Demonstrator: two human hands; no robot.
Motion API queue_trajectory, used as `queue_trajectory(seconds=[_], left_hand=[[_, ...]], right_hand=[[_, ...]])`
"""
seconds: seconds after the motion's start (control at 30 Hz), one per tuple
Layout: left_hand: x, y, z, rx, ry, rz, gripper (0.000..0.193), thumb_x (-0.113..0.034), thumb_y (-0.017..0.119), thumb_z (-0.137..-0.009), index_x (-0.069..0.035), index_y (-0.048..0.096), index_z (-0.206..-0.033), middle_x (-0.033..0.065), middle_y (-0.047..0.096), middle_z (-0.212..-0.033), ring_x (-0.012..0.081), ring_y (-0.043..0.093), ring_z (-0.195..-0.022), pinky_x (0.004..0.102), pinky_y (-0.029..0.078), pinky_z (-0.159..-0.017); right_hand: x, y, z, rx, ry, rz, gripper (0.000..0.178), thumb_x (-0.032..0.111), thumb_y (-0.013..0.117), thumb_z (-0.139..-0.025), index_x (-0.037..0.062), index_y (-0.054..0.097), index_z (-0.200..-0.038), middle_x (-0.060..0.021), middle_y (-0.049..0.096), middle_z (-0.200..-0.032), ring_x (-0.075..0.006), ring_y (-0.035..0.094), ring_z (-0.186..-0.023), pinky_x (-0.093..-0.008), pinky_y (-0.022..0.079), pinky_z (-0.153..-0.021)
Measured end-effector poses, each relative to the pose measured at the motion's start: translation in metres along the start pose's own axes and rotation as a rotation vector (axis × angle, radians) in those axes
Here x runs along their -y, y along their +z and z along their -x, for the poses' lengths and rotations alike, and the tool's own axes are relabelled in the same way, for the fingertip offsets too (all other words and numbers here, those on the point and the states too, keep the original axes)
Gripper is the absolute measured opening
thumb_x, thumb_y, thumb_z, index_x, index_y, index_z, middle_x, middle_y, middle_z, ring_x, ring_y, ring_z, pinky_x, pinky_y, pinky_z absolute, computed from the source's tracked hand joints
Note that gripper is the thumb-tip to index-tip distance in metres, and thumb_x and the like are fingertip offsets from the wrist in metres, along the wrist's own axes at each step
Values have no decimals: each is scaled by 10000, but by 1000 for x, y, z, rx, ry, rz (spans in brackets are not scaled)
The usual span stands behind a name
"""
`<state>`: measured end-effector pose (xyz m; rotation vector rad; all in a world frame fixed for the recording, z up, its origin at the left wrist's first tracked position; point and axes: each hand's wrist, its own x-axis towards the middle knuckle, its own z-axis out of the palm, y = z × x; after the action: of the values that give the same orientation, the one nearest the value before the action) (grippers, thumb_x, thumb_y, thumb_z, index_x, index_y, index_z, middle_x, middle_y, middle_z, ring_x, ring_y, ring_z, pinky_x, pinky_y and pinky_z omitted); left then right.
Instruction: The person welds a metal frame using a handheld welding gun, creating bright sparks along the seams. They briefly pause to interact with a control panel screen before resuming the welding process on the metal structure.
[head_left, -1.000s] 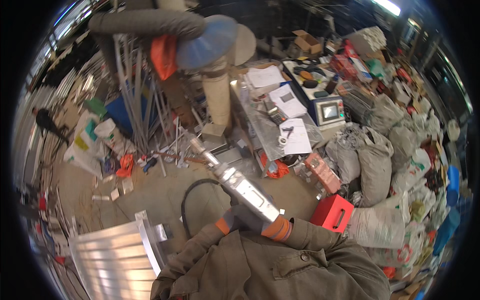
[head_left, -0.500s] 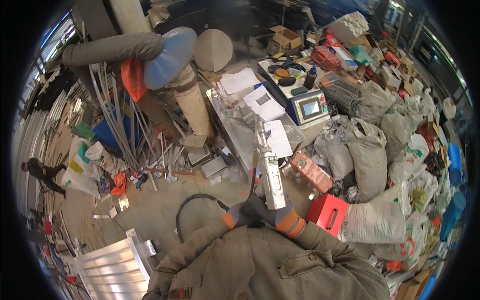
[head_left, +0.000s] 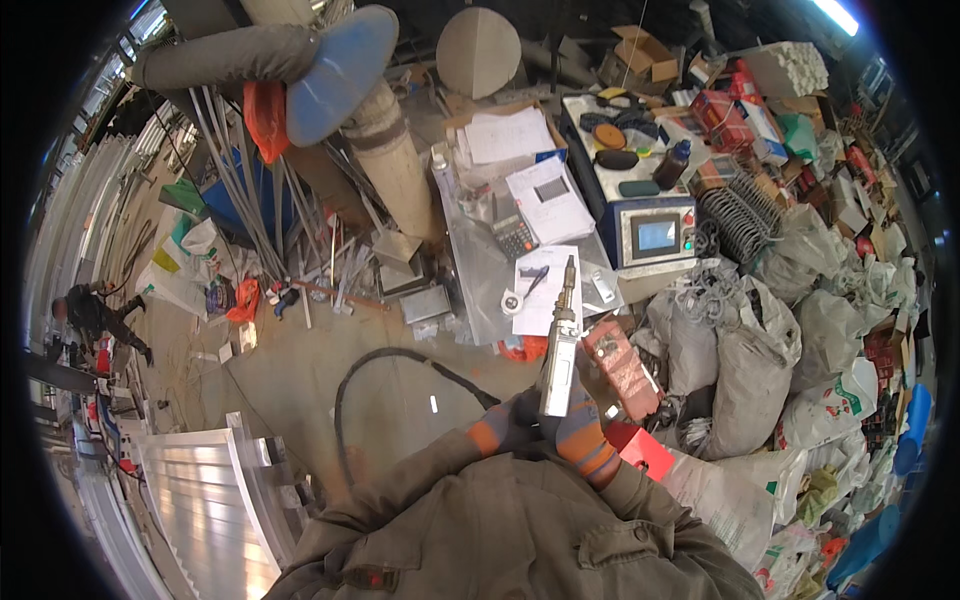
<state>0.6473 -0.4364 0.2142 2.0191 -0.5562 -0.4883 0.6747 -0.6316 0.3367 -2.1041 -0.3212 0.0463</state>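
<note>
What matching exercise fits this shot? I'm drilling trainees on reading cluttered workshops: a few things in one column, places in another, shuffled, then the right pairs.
Things:
1. Silver handheld tool
2. Calculator
3. Black hose
4. Grey sacks

Places:
A. Looping across the floor
B. On the metal table, beside papers
C. Heaped to the person's right
D. Gripped in both gloved hands, left hand and right hand

Pairs: 1-D, 2-B, 3-A, 4-C
</note>
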Motion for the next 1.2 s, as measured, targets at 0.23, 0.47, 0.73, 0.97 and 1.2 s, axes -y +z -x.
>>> queue_trajectory(seconds=[0.23, 0.47, 0.73, 0.97, 1.2], left_hand=[[-23, 36, -26, -200, -273, 330, 658, -458, 868, -947, -47, 679, -1425, 312, 763, -1321, 502, 739, -1264, 540, 592, -1062], [21, 108, -51, -305, -777, 294, 569, -389, 846, -981, -80, 690, -1433, 276, 812, -1249, 502, 746, -1267, 554, 603, -1049], [49, 139, -134, -226, -1126, 272, 480, -335, 781, -1035, -157, 676, -1468, 268, 804, -1308, 482, 743, -1290, 563, 596, -1073], [69, 150, -163, -116, -1245, 241, 545, -340, 729, -1068, -146, 616, -1565, 282, 787, -1363, 477, 723, -1342, 544, 586, -1107], [80, 164, -166, -56, -1289, 205, 649, -269, 704, -1070, -109, 544, -1678, 302, 786, -1358, 487, 731, -1330, 550, 593, -1103]], right_hand=[[-70, 19, 7, 85, 235, 36, 541, 284, 797, -1027, 1, 610, -1448, -274, 760, -1181, -502, 743, -1059, -563, 614, -888], [-155, 35, 3, 254, 429, 20, 643, 280, 807, -1006, 30, 546, -1538, -304, 743, -1313, -525, 725, -1224, -570, 611, -1004], [-256, 33, -48, 500, 648, -22, 750, 472, 840, -982, 50, 555, -1533, -310, 737, -1371, -511, 726, -1279, -545, 617, -1056], [-277, 25, -83, 562, 681, -65, 716, 455, 824, -993, 103, 604, -1576, -256, 734, -1421, -484, 728, -1300, -530, 614, -1068], [-284, 22, -97, 607, 712, -137, 672, 402, 803, -1011, 156, 629, -1612, -214, 719, -1478, -447, 720, -1341, -518, 601, -1097]])
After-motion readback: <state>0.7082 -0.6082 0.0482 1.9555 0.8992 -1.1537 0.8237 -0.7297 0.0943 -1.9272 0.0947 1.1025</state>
